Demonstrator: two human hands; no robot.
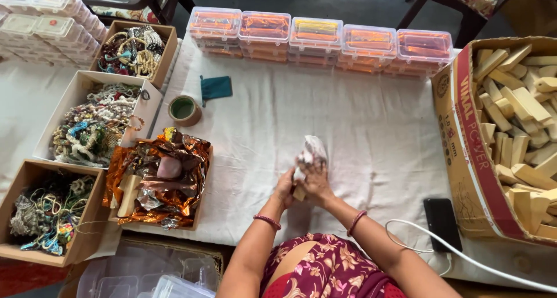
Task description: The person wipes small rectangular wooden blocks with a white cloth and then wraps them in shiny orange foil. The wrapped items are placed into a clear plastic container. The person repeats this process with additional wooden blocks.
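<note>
Both my hands meet over the white cloth on the table (360,124). My left hand (285,188) grips the lower end of a pale wooden block (299,192). My right hand (317,179) holds the same block from the right and presses a crumpled white wrapper (311,152) around its upper end. The wrapper sticks up above my fingers. Each wrist wears a pink bangle.
A big cardboard box (464,153) of wooden blocks stands at right. A phone (442,222) with a white cable lies beside it. Clear lidded boxes (319,37) line the far edge. Left: boxes of beaded strings (96,121), a foil-filled tray (165,179), a tape roll (184,110), a teal pouch (216,88).
</note>
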